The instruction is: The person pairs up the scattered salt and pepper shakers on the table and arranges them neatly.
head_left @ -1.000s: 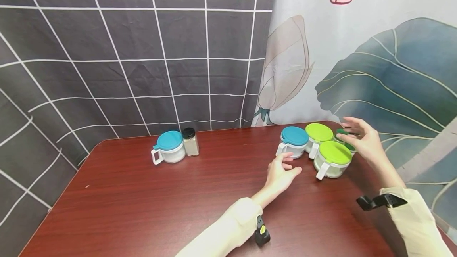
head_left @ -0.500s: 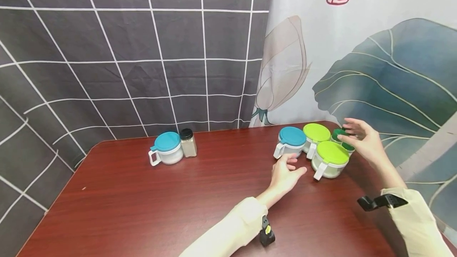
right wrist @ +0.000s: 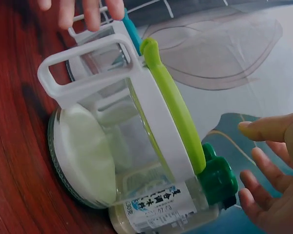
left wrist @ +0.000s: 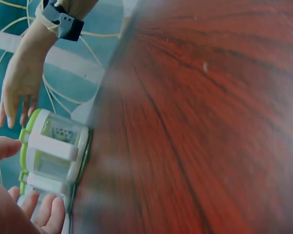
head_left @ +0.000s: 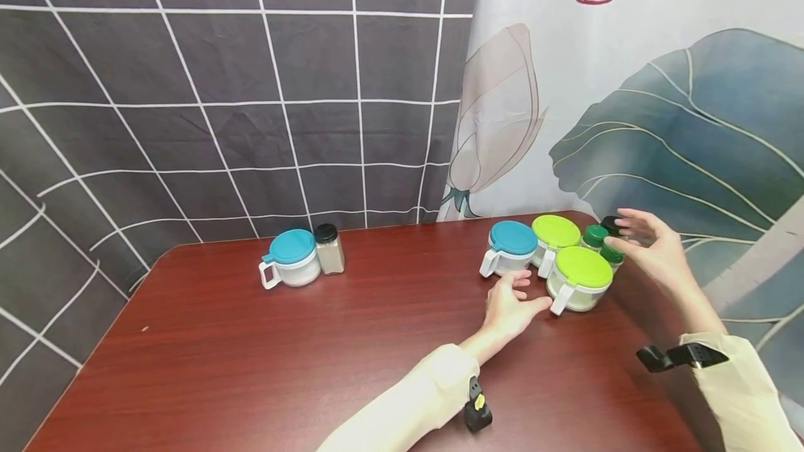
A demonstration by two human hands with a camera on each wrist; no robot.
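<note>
My left hand [head_left: 507, 309], fingers loosely spread, hovers before the front lime-lidded seasoning jar [head_left: 583, 267] and a blue-lidded jar [head_left: 513, 237]. In the left wrist view its thumb appears near the lime lid [left wrist: 25, 151]; contact is unclear. A second lime-lidded jar [head_left: 555, 231] stands behind. My right hand [head_left: 656, 250] has bent, parted fingers beside bottles with a green cap [head_left: 593, 234], another green cap [head_left: 611, 252] and a black cap [head_left: 611, 224]. The right wrist view shows a gap between this hand [right wrist: 278, 170] and the green-capped bottle [right wrist: 171, 207].
Another blue-lidded jar [head_left: 292, 257] stands at the back left of the reddish-brown table [head_left: 264, 354], against a black-capped spice bottle [head_left: 329, 250]. Behind the table hang a dark grid-patterned cloth [head_left: 239, 89] and a pale cloth printed with leaves [head_left: 678, 117].
My left hand has moved right, nearer the front lime-lidded jar. My right hand has drawn slightly right, uncovering more of the green caps and the black cap. The jars keep their places.
</note>
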